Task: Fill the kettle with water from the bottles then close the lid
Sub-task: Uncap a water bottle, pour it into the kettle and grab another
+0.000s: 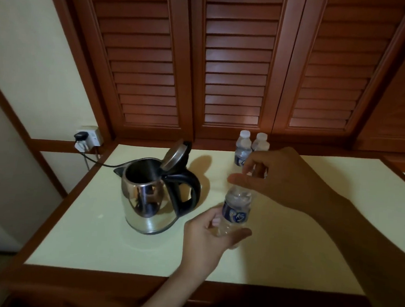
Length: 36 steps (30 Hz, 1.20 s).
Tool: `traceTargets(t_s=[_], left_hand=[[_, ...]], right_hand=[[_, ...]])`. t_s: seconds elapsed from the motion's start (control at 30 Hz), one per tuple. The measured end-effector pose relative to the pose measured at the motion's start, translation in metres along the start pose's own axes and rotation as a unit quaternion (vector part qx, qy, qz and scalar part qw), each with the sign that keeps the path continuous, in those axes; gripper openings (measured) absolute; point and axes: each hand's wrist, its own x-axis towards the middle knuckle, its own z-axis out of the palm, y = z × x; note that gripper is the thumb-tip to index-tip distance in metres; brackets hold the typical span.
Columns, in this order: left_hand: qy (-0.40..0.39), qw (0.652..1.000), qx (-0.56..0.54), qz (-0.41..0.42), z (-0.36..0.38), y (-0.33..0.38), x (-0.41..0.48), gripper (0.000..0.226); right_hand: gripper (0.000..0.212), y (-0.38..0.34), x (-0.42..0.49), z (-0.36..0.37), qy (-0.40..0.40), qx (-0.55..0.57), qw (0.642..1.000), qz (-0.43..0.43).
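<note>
Cream tabletop [311, 233]; right of the shiny steel kettle [145, 197], left hand [205, 240] grips a clear plastic bottle [235, 210] low, right hand [283, 178] curled round its top: twist gently, keeping it upright

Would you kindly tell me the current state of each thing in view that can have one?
kettle, upright, lid end open.
lid, open, tilted back.
front bottle, upright, cap hidden.
left hand, grips front bottle's lower body.
right hand, grips its top.
back-left bottle, upright, capped.
back-right bottle, upright, capped.
plug, in wall socket.
</note>
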Motion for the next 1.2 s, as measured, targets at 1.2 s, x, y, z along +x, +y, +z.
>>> traceTargets(t_s=[1.2], left_hand=[[0.005, 0.996, 0.074, 0.058, -0.241, -0.015, -0.002, 0.041]], right_hand=[[0.028, -0.216, 0.071, 0.087, -0.122, -0.049, 0.988, -0.084]])
